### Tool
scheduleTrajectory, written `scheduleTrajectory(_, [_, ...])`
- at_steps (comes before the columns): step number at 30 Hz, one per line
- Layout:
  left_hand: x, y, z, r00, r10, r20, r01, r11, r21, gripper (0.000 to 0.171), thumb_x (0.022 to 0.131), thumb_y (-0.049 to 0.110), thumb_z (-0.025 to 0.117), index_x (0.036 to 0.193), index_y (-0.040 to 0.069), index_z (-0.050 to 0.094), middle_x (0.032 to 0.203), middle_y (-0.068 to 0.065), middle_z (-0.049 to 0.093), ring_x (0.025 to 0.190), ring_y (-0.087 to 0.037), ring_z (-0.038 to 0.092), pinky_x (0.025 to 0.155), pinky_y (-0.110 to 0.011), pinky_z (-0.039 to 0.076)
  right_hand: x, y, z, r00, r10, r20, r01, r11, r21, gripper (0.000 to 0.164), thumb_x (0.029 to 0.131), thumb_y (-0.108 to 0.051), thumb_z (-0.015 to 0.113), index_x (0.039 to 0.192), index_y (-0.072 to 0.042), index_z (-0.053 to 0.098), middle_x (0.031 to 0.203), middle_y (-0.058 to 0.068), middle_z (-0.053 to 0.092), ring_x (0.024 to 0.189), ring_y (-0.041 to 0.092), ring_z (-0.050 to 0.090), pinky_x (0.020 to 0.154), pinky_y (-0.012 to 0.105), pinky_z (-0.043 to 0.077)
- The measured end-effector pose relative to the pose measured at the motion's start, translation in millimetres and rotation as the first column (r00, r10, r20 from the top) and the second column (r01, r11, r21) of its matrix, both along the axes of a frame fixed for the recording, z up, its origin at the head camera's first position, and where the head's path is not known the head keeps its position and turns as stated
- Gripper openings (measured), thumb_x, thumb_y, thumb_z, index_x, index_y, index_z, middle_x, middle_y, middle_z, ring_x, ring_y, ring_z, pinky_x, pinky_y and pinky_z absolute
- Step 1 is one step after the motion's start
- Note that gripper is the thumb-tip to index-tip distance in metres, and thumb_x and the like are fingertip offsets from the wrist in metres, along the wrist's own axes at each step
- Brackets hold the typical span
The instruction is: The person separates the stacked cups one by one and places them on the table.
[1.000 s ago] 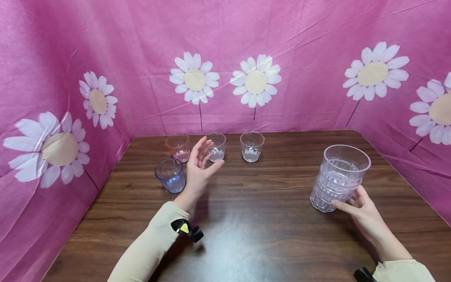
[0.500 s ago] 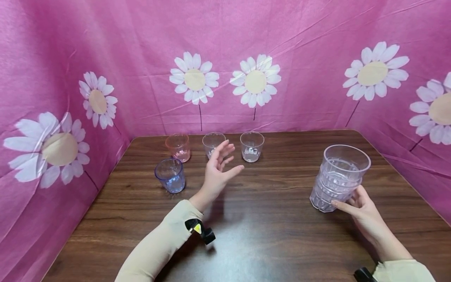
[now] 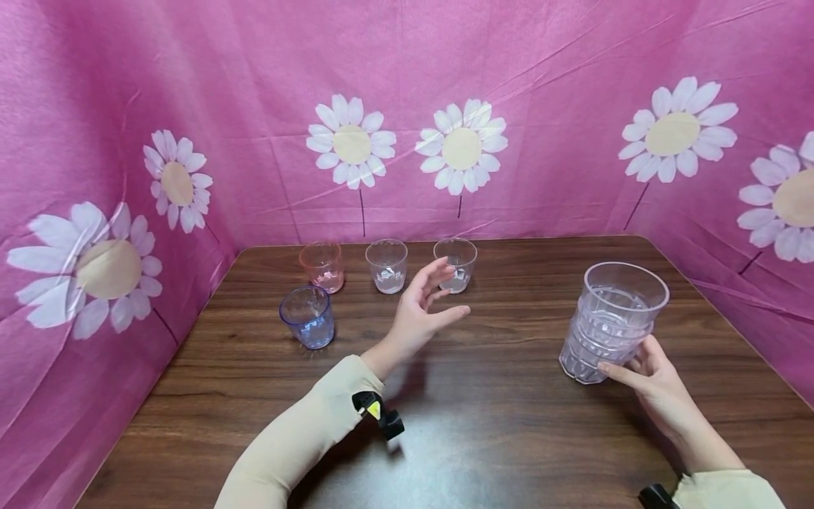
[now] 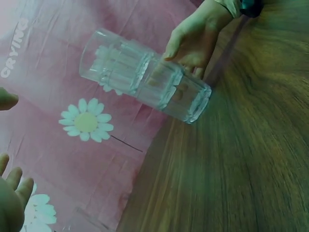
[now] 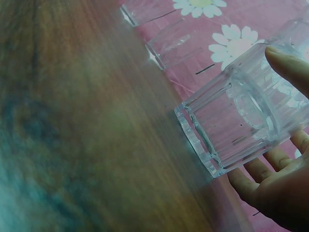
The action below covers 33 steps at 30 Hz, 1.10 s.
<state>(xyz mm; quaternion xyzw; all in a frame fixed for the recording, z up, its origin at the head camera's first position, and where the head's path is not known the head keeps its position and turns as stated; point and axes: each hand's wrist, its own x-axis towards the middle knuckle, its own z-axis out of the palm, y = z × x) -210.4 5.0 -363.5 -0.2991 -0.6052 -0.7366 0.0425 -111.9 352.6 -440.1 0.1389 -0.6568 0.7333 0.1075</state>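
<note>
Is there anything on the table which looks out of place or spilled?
The blue cup, mildly: it stands on the near side of the row of the pink cup and two clear cups. No spill shows.

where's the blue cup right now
In the head view, the blue cup stands on the left side of the table, just in front of the pink cup.

The right hand (image 4: 199, 40) grips stacked clear cups (image 4: 140, 77).
</note>
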Motion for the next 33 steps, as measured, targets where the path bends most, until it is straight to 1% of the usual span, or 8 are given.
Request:
scheduleTrajectory(3, [0.1, 4.6, 1.1, 1.000, -0.027, -0.002, 0.027, 0.999, -0.022, 0.076, 0.075, -0.021, 0.070, 0.143, -0.011, 0.038, 0.135, -0.031, 0.050, 0.130, -0.042, 0.046, 0.107, -0.052, 0.042, -0.1, 0.3, -0.2, 1.000, 0.001, 0.001, -0.001, 1.000, -0.003, 0.075, 0.085, 0.027, 0.050, 0.146, -0.016, 0.041, 0.131, -0.008, 0.061, 0.115, 0.003, 0.058, 0.091, 0.014, 0.047])
scheduleTrajectory(6, [-0.7, 10.2, 3.2, 0.999, -0.038, -0.012, 0.037, 0.999, -0.032, 0.076, 0.075, -0.021, 0.071, 0.143, -0.010, 0.038, 0.135, -0.029, 0.051, 0.129, -0.039, 0.048, 0.106, -0.044, 0.045, 0.4, 0.8, -0.6, 1.000, 0.003, 0.002, -0.003, 1.000, -0.010, 0.075, 0.085, 0.028, 0.050, 0.146, -0.016, 0.041, 0.131, -0.007, 0.061, 0.115, 0.004, 0.058, 0.091, 0.014, 0.047])
scheduleTrajectory(10, [-1.1, 17.7, 7.7, 0.998, -0.058, -0.026, 0.057, 0.998, -0.036, 0.078, 0.075, -0.020, 0.072, 0.144, -0.008, 0.038, 0.136, -0.029, 0.051, 0.129, -0.040, 0.048, 0.105, -0.037, 0.046, 0.5, 1.0, -0.8, 1.000, 0.006, 0.002, -0.006, 1.000, -0.014, 0.075, 0.085, 0.028, 0.050, 0.146, -0.016, 0.041, 0.131, -0.007, 0.061, 0.116, 0.003, 0.058, 0.091, 0.014, 0.047])
scheduleTrajectory(18, [1.2, 33.7, 18.3, 0.993, -0.115, -0.022, 0.113, 0.991, -0.071, 0.082, 0.077, -0.016, 0.074, 0.148, -0.003, 0.036, 0.139, -0.024, 0.051, 0.132, -0.035, 0.047, 0.108, -0.042, 0.044, -0.5, 0.2, -0.4, 1.000, 0.007, -0.007, -0.007, 1.000, 0.000, 0.075, 0.085, 0.028, 0.050, 0.146, -0.015, 0.041, 0.131, -0.007, 0.060, 0.116, 0.004, 0.058, 0.091, 0.014, 0.047])
scheduleTrajectory(22, [2.1, 43.1, 23.3, 0.990, -0.137, -0.026, 0.135, 0.988, -0.069, 0.083, 0.076, -0.016, 0.075, 0.148, -0.003, 0.035, 0.138, -0.025, 0.050, 0.131, -0.034, 0.048, 0.108, -0.038, 0.044, -0.9, 0.5, 0.1, 1.000, 0.005, -0.017, -0.005, 1.000, 0.011, 0.075, 0.085, 0.028, 0.049, 0.147, -0.015, 0.041, 0.131, -0.007, 0.061, 0.115, 0.004, 0.058, 0.091, 0.014, 0.048])
scheduleTrajectory(24, [2.5, 48.1, 25.6, 0.989, -0.146, -0.022, 0.144, 0.987, -0.071, 0.083, 0.076, -0.016, 0.075, 0.148, -0.003, 0.036, 0.138, -0.024, 0.051, 0.130, -0.030, 0.049, 0.107, -0.035, 0.045, -0.9, 0.6, 0.3, 1.000, 0.007, -0.018, -0.007, 1.000, 0.011, 0.075, 0.085, 0.028, 0.049, 0.146, -0.015, 0.041, 0.131, -0.007, 0.061, 0.115, 0.004, 0.058, 0.091, 0.014, 0.047])
scheduleTrajectory(29, [3.4, 60.7, 29.1, 0.986, -0.168, -0.015, 0.166, 0.983, -0.077, 0.084, 0.076, -0.015, 0.076, 0.148, -0.001, 0.036, 0.137, -0.022, 0.052, 0.125, -0.013, 0.052, 0.105, -0.028, 0.045, -0.6, 0.8, 0.1, 1.000, 0.008, -0.010, -0.008, 1.000, 0.008, 0.075, 0.085, 0.028, 0.050, 0.146, -0.015, 0.041, 0.131, -0.007, 0.061, 0.115, 0.003, 0.058, 0.091, 0.014, 0.047])
scheduleTrajectory(33, [4.5, 70.2, 30.3, 0.982, -0.185, -0.022, 0.183, 0.980, -0.079, 0.083, 0.076, -0.014, 0.077, 0.148, 0.000, 0.037, 0.138, -0.020, 0.053, 0.124, -0.009, 0.053, 0.105, -0.027, 0.045, -0.5, 0.8, -0.1, 1.000, 0.007, -0.008, -0.007, 1.000, 0.010, 0.075, 0.085, 0.028, 0.050, 0.146, -0.016, 0.041, 0.130, -0.007, 0.061, 0.115, 0.003, 0.058, 0.091, 0.014, 0.047])
